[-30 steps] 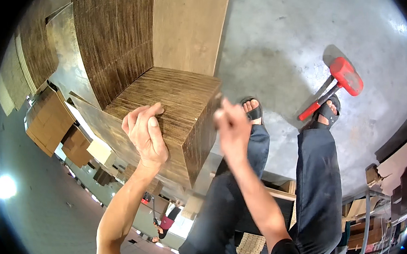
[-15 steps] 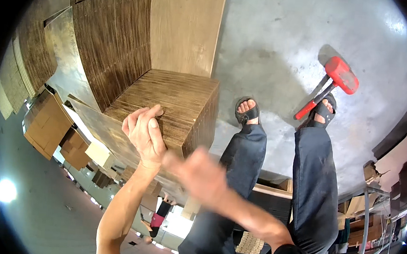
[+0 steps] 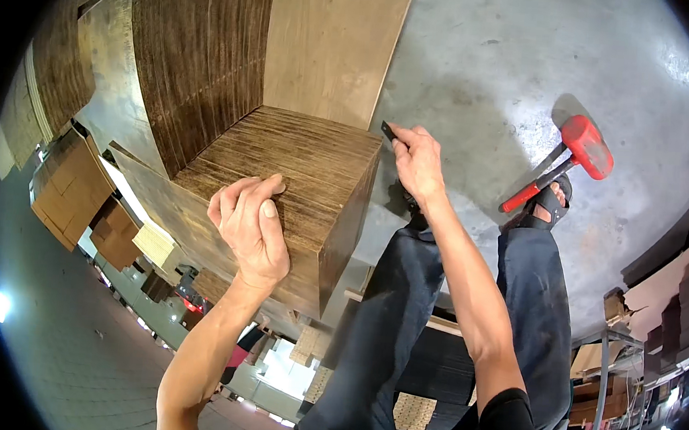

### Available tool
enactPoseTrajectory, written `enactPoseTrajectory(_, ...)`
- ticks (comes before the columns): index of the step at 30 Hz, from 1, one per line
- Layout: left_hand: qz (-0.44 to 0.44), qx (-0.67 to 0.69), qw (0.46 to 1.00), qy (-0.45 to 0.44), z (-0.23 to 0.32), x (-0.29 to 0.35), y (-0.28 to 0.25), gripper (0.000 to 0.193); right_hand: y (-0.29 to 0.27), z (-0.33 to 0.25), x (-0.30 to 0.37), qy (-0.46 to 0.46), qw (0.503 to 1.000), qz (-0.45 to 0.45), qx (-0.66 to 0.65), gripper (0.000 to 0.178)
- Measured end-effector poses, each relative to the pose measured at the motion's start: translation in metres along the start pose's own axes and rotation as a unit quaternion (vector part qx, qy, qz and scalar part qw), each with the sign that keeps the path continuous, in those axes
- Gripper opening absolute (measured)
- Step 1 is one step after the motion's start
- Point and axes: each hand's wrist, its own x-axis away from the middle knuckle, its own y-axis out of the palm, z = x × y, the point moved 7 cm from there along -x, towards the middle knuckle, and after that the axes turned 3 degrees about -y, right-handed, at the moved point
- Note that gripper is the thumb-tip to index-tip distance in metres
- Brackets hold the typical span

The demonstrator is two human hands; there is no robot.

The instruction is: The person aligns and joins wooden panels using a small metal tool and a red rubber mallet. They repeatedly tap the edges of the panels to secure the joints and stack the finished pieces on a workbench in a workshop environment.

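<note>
A brown wood-grained block (image 3: pixel 297 144) with a streaked upper face stands left of my legs. My left hand (image 3: pixel 252 224) rests on its near left edge. The fingers of that hand are curled and pressed together; whatever lies between them is hidden. Just beyond the block's right corner, over the floor, my right hand (image 3: pixel 420 164) pinches a small flat dark piece (image 3: pixel 388 131), thin like a blade; its exact kind is unclear. A gap separates this hand from the block.
A red-headed mallet (image 3: pixel 587 148) with a black and red handle is by my right sandal (image 3: pixel 551 201). A tall dark wood-grained stack (image 3: pixel 199 61) and a lighter panel (image 3: pixel 324 46) adjoin the block. Cardboard (image 3: pixel 75 188) sits at left, a metal frame (image 3: pixel 602 385) at right.
My right hand has moved from beside my left wrist, up and right past the block's corner. The small dark piece now shows in its fingers. My left hand keeps its place on the block.
</note>
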Motion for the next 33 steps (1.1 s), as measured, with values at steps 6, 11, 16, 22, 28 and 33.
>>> enactPoseTrajectory(6,-0.01,-0.008,1.0,0.001,0.002,-0.003,0.001,0.032,0.003,-0.004,-0.008,-0.017,0.998,-0.061,-0.013,0.033)
enactPoseTrajectory(11,-0.014,-0.02,1.0,-0.002,0.001,-0.001,-0.001,0.031,-0.005,-0.034,0.003,-0.033,0.985,-0.157,-0.066,0.034)
enactPoseTrajectory(16,-0.021,-0.025,0.999,0.003,0.004,-0.002,0.0,0.034,-0.005,-0.026,-0.004,-0.053,0.997,-0.052,-0.03,0.033)
enactPoseTrajectory(22,-0.017,-0.035,0.999,-0.001,0.0,0.002,0.001,0.034,-0.028,-0.11,0.045,-0.21,0.969,-0.115,-0.059,0.032)
enactPoseTrajectory(28,-0.022,-0.019,1.0,0.01,0.006,-0.002,0.001,0.035,-0.013,-0.08,0.022,-0.191,0.98,-0.059,-0.025,0.03)
enactPoseTrajectory(33,-0.015,-0.013,1.0,-0.005,0.001,0.0,-0.002,0.028,-0.043,-0.201,0.135,-0.293,0.923,-0.207,-0.141,0.035)
